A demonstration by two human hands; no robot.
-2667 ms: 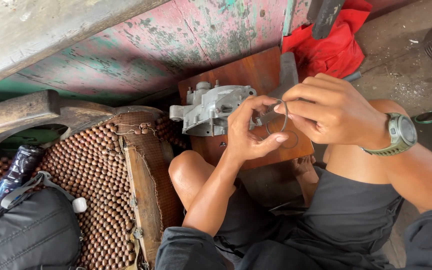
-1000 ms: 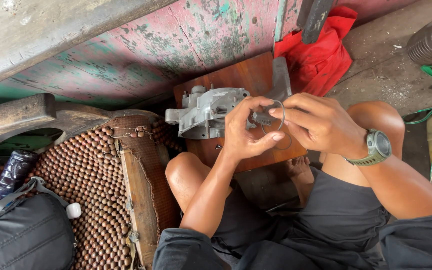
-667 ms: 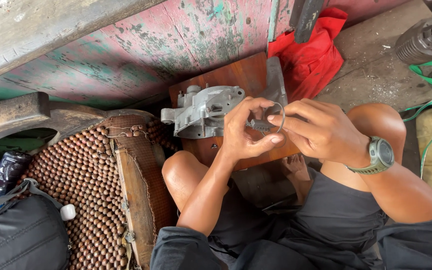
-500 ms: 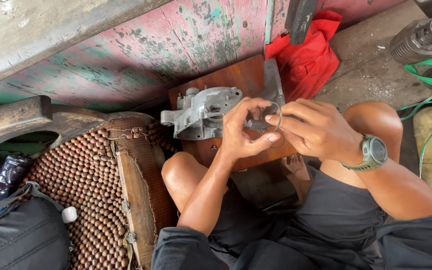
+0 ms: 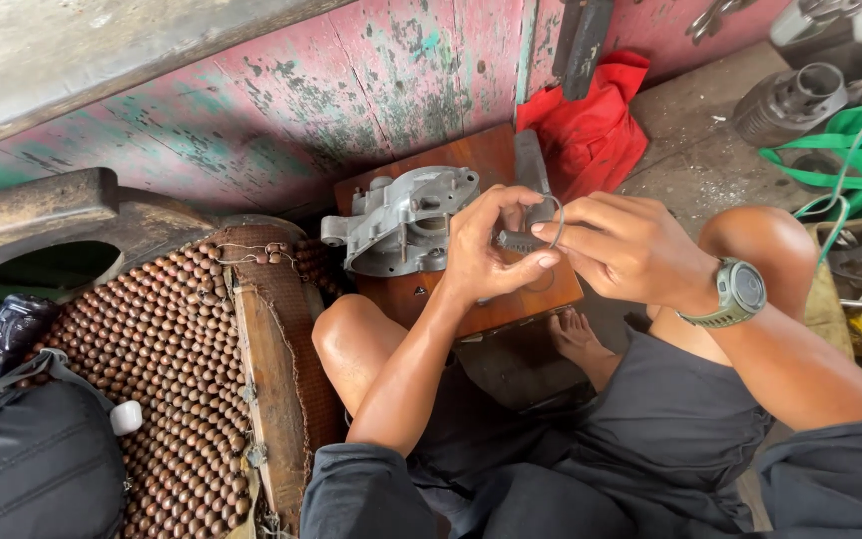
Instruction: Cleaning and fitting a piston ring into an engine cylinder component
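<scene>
Left hand (image 5: 486, 245) pinching small metal part (image 5: 518, 242); right hand (image 5: 631, 250) pinching thin ring (image 5: 549, 222); grey casing (image 5: 401, 218) just beside

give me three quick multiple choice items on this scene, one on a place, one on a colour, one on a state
1. Where does the grey cast metal housing lie?
A. on the brown wooden board
B. on the beaded mat
C. in a bucket

2. What colour is the crumpled cloth by the wall?
A. blue
B. red
C. white

3. What does the right hand pinch?
A. nothing
B. a hammer
C. a thin metal ring

Key: 1 A, the housing rests on the board. 2 B, the cloth is plainly red. 3 C, the fingers pinch the ring, with the left hand close against it.
</scene>
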